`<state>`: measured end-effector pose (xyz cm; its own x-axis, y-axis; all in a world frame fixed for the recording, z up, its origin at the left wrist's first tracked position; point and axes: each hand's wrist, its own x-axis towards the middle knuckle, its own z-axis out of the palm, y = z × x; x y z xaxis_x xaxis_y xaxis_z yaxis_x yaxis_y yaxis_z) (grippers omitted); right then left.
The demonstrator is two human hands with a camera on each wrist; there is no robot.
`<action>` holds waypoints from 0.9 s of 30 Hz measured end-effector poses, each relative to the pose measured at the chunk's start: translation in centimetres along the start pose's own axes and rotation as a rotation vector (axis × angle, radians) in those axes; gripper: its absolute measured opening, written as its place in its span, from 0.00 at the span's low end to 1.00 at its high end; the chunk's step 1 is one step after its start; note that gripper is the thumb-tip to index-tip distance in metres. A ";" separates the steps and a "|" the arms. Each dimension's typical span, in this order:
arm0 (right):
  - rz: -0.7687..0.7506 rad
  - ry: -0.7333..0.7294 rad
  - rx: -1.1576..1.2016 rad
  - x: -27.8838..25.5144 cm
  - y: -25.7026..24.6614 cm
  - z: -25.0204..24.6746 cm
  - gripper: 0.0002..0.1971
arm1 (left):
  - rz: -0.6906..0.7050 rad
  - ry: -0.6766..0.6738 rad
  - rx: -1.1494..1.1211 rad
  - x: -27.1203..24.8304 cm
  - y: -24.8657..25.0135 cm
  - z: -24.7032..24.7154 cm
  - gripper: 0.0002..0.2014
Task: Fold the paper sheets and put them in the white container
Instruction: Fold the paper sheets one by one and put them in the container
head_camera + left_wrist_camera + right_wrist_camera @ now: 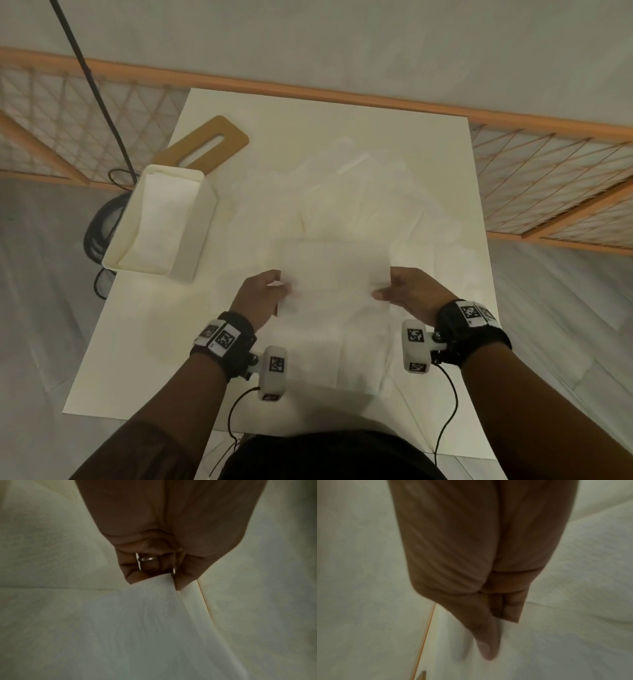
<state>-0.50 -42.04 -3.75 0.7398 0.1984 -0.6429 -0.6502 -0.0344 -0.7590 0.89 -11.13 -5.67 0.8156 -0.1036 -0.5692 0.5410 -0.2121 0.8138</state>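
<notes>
A white paper sheet point(334, 274) is held up over the middle of the table between both hands. My left hand point(270, 291) pinches its left edge, thumb on top; the wrist view shows the curled fingers point(150, 566) gripping the sheet point(145, 622). My right hand point(397, 291) pinches the right edge, thumb point(486, 642) lying on the paper point(556, 635). More white sheets point(342, 205) lie loose and crumpled on the table beyond and under the held one. The white container point(161, 219) stands at the table's left edge with folded paper inside.
A white table point(137, 342) carries everything. A tan board with a slot point(209, 147) lies behind the container. A black cable point(99, 236) coils on the floor at the left. An orange-framed lattice fence point(548, 178) runs behind the table.
</notes>
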 end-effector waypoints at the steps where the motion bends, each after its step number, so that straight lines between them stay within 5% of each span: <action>1: 0.005 0.035 -0.024 -0.1 0.2 0.0 0.18 | -0.002 0.005 -0.002 0.0 -0.2 0.1 0.08; 7: 0.114 0.122 -0.067 -0.5 1.6 0.1 0.11 | -0.029 -0.024 -0.029 -0.3 -1.8 0.4 0.25; 16: 0.220 0.294 0.250 -0.1 2.6 0.6 0.15 | -0.193 -0.112 -0.229 0.0 -1.9 0.6 0.17; 21: 0.160 0.373 -0.061 1.1 2.6 1.0 0.17 | -0.082 -0.053 0.020 0.7 -2.3 0.6 0.03; 24: 0.128 0.523 -0.444 2.1 1.7 1.1 0.07 | 0.008 -0.017 0.282 0.9 -2.5 0.7 0.12; 27: 0.001 0.638 -0.702 3.2 -0.9 2.3 0.08 | 0.039 0.012 0.349 0.9 -2.7 1.0 0.12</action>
<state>2.07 -39.12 -4.86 0.8293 -0.3671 -0.4213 -0.5519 -0.6568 -0.5139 -0.06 -11.59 -8.46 0.8378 -0.1078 -0.5352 0.4081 -0.5276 0.7451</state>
